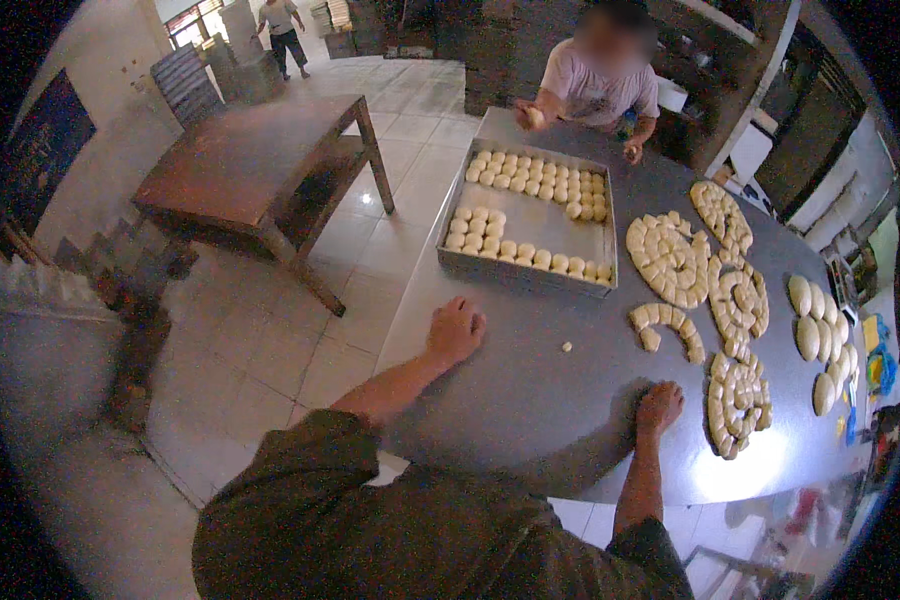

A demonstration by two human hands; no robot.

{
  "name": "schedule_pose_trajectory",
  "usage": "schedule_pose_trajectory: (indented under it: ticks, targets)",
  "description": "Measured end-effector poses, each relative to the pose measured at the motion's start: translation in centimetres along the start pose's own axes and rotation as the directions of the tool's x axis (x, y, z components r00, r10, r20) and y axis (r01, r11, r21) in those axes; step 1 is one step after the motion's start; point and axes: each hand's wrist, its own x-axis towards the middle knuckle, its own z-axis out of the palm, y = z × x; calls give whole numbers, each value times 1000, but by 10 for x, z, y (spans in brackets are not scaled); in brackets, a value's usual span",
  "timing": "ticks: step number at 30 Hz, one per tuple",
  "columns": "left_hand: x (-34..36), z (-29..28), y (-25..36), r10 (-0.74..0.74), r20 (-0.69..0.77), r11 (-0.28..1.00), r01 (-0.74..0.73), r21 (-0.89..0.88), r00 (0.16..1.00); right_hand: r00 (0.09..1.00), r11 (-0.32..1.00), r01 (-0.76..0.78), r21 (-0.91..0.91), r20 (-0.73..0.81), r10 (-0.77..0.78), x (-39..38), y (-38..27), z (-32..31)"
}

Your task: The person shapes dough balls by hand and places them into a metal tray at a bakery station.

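Observation:
My left hand (457, 330) rests curled on the grey tabletop (530, 400), just in front of a metal tray (525, 281). Fingers bent down, my right hand (660, 405) lies on the table below a curved strip of cut dough (667, 318). The palms hide whatever either hand covers. Round dough balls (530, 180) stand in rows along the tray's far side and near edge, with bare metal between. A small scrap of dough (567, 347) sits between my hands.
Coils of cut dough (670, 260) spread to the right, with several large oval dough pieces (808, 338) beyond. Across the table a co-worker (600, 90) holds up a dough ball. A brown wooden table (250, 150) stands at left; another person (282, 40) is far back.

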Motion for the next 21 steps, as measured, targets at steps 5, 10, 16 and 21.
schedule_pose_trajectory:
  ticks: [5, 10, 16, 21]
  targets:
    - [-44, -52, -35, 211, 251, 977, -208, -39, 945, 964, 964, 244, -109, -80, -254, -61, 19, -14]
    - [20, -8, 1, 51, -106, 999, -50, 8, 993, 971, 900, -240, 364, 87, 224, 15, 8, -4]
    - [-15, -30, -62, 197, 249, 979, -203, -1, 948, 958, 966, 250, -60, -131, -256, -42, 20, -16]
    - [13, -23, -19, -2, 93, 996, 11, -92, 996, 989, 981, -106, 161, -86, 121, 2, -8, -34]
